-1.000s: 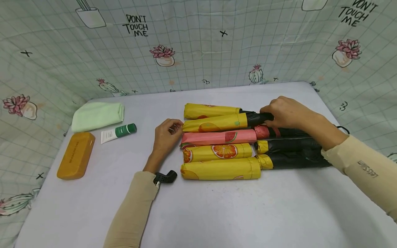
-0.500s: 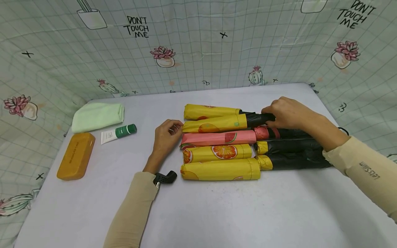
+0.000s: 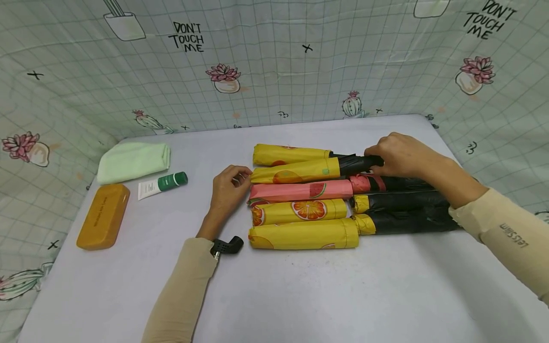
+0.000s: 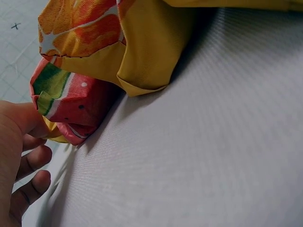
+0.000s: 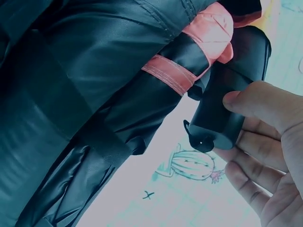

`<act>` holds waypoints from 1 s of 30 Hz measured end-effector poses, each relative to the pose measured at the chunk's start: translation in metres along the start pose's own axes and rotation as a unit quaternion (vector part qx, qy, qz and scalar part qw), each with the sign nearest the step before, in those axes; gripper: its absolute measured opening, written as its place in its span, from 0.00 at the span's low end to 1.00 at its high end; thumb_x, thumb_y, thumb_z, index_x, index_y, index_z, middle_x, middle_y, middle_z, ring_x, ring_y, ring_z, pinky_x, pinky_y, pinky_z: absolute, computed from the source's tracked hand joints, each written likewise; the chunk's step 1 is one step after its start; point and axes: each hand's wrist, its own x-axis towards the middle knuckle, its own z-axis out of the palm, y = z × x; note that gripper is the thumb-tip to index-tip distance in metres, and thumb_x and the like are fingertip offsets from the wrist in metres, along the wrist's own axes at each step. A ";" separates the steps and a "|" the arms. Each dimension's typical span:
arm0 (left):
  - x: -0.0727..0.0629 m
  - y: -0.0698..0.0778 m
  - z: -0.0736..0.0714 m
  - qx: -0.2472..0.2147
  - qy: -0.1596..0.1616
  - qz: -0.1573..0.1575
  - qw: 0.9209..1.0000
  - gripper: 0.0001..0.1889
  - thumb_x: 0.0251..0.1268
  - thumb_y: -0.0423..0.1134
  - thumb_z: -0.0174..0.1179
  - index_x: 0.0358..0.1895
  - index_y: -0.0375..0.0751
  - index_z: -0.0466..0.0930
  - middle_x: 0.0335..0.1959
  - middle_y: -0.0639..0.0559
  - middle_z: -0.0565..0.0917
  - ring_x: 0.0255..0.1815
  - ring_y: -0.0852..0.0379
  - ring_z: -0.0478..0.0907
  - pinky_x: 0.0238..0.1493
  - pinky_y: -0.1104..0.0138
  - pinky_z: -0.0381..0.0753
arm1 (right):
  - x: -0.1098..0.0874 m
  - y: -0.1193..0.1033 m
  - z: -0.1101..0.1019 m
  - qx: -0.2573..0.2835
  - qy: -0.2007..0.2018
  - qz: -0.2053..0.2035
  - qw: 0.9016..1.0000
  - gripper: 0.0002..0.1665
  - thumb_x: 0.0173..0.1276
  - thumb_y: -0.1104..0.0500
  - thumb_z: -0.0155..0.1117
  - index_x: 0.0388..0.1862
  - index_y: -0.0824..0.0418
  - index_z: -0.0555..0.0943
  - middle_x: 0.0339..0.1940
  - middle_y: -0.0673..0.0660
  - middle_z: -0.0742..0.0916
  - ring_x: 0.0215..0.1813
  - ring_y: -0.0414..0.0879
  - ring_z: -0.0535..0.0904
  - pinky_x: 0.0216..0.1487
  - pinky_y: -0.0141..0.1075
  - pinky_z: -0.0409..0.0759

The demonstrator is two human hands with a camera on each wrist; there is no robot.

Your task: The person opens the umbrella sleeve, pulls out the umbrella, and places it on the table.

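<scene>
A folded umbrella in a yellow fruit-print sleeve (image 3: pixel 296 171) lies second from the back in a row of several. At its left end, my left hand (image 3: pixel 229 188) pinches the sleeve between thumb and index finger; the other fingers curl loosely in the left wrist view. My right hand (image 3: pixel 401 155) grips the black umbrella handle (image 3: pixel 358 164) that sticks out of the sleeve's right end. In the right wrist view, thumb and fingers lie on opposite sides of this black handle (image 5: pixel 218 113), and a small cord loop shows at its tip.
Behind lies another yellow-sleeved umbrella (image 3: pixel 291 154). In front are a pink watermelon-print sleeve (image 3: pixel 296 191) and two yellow ones, with black umbrella bodies (image 3: pixel 411 224) to their right. At left sit a green cloth (image 3: pixel 133 162), a tube (image 3: pixel 163 185) and an orange-brown case (image 3: pixel 103 216).
My right hand has drawn the black handle slightly to the right, so more of it shows outside the yellow sleeve. The left hand stays at the sleeve's end.
</scene>
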 end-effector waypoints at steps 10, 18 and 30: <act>-0.002 0.001 0.000 -0.001 0.004 0.002 1.000 0.06 0.62 0.30 0.65 0.41 0.40 0.86 0.35 0.50 0.82 0.35 0.56 0.79 0.35 0.67 0.76 | -0.011 0.014 0.001 -0.008 0.000 0.011 1.000 0.22 0.57 0.58 0.76 0.50 0.65 0.85 0.31 0.56 0.86 0.27 0.44 0.76 0.39 0.52 0.80; -0.003 0.000 0.001 0.002 0.005 0.002 1.000 0.06 0.62 0.30 0.65 0.41 0.41 0.86 0.35 0.49 0.82 0.35 0.56 0.79 0.34 0.66 0.76 | -0.017 0.017 -0.001 -0.013 0.008 0.014 1.000 0.22 0.56 0.58 0.77 0.49 0.66 0.85 0.33 0.58 0.87 0.30 0.46 0.80 0.43 0.54 0.81; -0.002 0.003 0.002 0.003 0.002 0.011 1.000 0.06 0.61 0.29 0.65 0.41 0.41 0.85 0.34 0.50 0.82 0.34 0.56 0.78 0.33 0.67 0.75 | -0.025 0.024 -0.002 -0.022 0.016 0.016 0.999 0.22 0.56 0.59 0.77 0.49 0.65 0.85 0.32 0.57 0.87 0.29 0.46 0.78 0.39 0.51 0.80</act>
